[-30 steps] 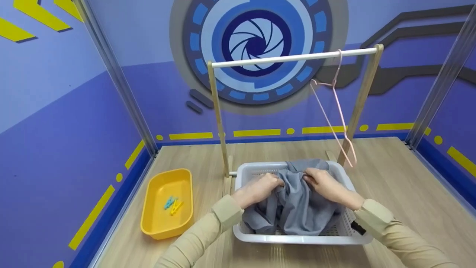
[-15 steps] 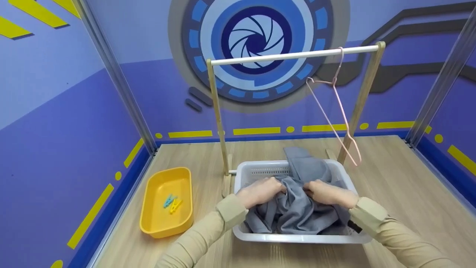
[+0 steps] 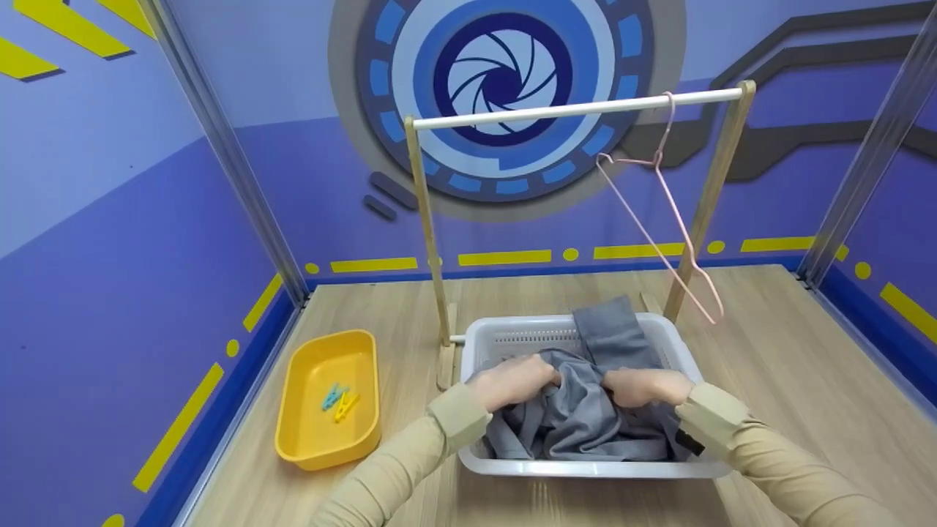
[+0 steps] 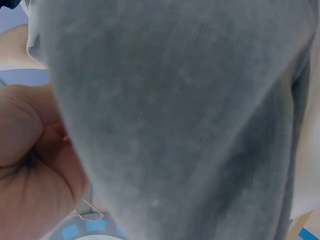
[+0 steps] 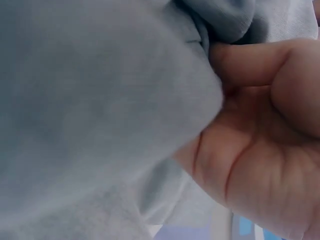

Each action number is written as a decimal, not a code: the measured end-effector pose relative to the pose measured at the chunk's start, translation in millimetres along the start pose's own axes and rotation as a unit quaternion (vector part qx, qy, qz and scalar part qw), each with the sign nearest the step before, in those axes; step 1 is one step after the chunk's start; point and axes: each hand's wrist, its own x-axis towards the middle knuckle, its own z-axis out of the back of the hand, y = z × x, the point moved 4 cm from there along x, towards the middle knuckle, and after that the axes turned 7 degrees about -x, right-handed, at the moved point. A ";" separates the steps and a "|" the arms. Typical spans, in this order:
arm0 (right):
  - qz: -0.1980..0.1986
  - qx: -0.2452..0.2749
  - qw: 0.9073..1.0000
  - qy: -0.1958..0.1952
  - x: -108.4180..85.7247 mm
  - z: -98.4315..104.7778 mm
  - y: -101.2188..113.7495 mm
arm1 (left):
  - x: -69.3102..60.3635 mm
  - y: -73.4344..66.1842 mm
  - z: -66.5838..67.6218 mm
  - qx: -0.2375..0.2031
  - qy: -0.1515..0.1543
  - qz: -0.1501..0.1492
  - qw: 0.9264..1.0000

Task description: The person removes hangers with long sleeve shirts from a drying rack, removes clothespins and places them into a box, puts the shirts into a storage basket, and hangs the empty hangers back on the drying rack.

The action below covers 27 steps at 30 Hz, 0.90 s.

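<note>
A crumpled grey garment (image 3: 585,421) lies bunched inside a white plastic basket (image 3: 600,470); its exact kind is hard to tell. One flat end of it reaches up over the basket's far rim. My left hand (image 3: 516,380) grips the cloth on the left, its fingertips hidden in the folds. On the right, my right hand (image 3: 644,386) holds another part of it with curled fingers. Grey cloth fills much of both wrist views, beside the left palm (image 4: 35,160) and the right palm (image 5: 265,135).
Behind the basket stands a wooden rack with a white rail (image 3: 578,111). A pink hanger (image 3: 670,201) hangs near its right end. To the left sits a yellow tray (image 3: 289,410) holding a blue clothespin (image 3: 333,397) and a yellow clothespin (image 3: 346,407).
Both hands have come down slightly with the garment. Its flat far end has flipped up beyond the basket's rim and shifted right. The hanger has turned a little on the rail.
</note>
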 end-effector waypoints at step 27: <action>0.103 0.037 0.991 -0.077 -14.1 42.6 -5.8 | -17.5 32.3 43.7 -0.056 -0.131 0.035 0.989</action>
